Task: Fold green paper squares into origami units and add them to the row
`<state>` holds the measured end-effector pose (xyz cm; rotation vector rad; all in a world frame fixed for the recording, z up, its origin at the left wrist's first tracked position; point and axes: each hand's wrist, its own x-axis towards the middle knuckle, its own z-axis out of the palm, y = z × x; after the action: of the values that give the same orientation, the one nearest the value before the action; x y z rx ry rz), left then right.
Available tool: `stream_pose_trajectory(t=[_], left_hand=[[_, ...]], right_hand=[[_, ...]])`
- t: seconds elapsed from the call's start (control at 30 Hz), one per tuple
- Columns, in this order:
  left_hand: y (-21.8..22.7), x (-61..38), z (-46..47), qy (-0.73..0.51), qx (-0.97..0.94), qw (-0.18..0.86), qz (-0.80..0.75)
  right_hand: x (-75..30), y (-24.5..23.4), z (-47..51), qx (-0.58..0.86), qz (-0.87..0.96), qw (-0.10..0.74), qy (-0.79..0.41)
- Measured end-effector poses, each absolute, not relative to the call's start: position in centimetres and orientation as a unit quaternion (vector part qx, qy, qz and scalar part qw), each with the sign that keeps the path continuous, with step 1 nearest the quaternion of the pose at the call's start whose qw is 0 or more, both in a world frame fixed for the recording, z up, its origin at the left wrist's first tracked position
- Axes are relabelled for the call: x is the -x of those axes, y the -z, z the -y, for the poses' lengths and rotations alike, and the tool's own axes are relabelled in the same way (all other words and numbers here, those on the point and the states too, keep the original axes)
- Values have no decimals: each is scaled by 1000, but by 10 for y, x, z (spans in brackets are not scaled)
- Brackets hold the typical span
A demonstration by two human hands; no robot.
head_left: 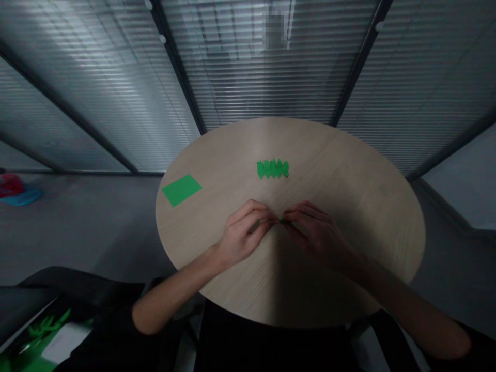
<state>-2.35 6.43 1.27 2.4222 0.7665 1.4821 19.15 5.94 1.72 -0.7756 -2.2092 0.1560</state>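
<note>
- Head view: the left hand (242,232) and right hand (315,230) are close together above the surface (341,206), fingertips meeting.
- Both hands pinch a small piece of green paper (281,219), mostly hidden by the fingers.
- Just ahead of the hands, a folded green paper strip (272,168) with a zigzag edge lies flat on the round, wood-grain surface.
- Farther left on the surface, well apart from the hands, lies a flat rectangular green paper sheet (181,189).
- Beyond the surface, on the grey floor (85,237), lies a red and blue object (19,190).
- At the lower left, some green scraps (46,326) lie below a dark chair (58,289).
</note>
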Motion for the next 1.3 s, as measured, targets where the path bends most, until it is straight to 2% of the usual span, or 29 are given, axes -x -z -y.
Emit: stream_pose_trajectory(t=[0.97, 1.17, 1.3], left_hand=[[-12, 25, -64, -507, -812, 122, -262], [-9, 29, -67, -495, -819, 112, -269], [-7, 29, -68, -474, -828, 108, -279]], right_hand=[[-191, -13, -62, 331, 850, 401, -82], [-193, -13, -63, 335, 826, 424, -161], [-195, -16, -64, 347, 763, 438, -325]])
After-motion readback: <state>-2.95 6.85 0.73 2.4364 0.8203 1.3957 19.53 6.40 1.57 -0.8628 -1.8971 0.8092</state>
